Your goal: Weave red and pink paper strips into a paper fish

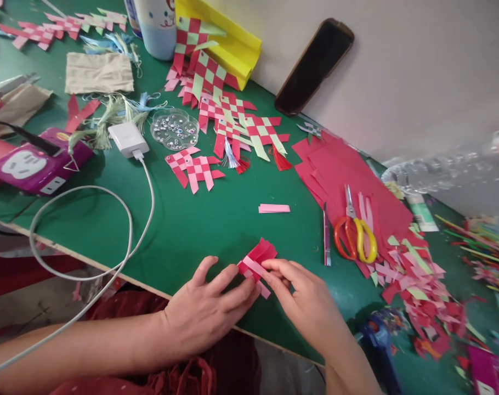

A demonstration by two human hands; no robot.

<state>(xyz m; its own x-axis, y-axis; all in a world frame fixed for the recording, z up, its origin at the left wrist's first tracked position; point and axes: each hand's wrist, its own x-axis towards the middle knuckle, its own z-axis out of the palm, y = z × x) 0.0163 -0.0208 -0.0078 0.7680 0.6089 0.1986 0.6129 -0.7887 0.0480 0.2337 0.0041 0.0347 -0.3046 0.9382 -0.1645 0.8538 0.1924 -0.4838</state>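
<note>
A small red paper piece (262,253) lies near the table's front edge, with pink strips across it. My left hand (216,302) holds its left side with the fingertips, thumb raised clear of the paper. From the other side, my right hand (302,293) pinches a pink paper strip (254,266) between thumb and fingers. Another pink end sticks out below, between both hands. Farther up the table lie a few loose pink strips (274,208). Woven paper fish (198,169) in pink and red sit beyond, some of the others having tassels.
Right of my hands are a narrow purple tool (326,236), scissors (350,222), red paper sheets (340,164), paper scraps (426,296) and a blue glue gun (379,340). A white cable (130,225) loops at left. A phone (315,66) leans against the wall.
</note>
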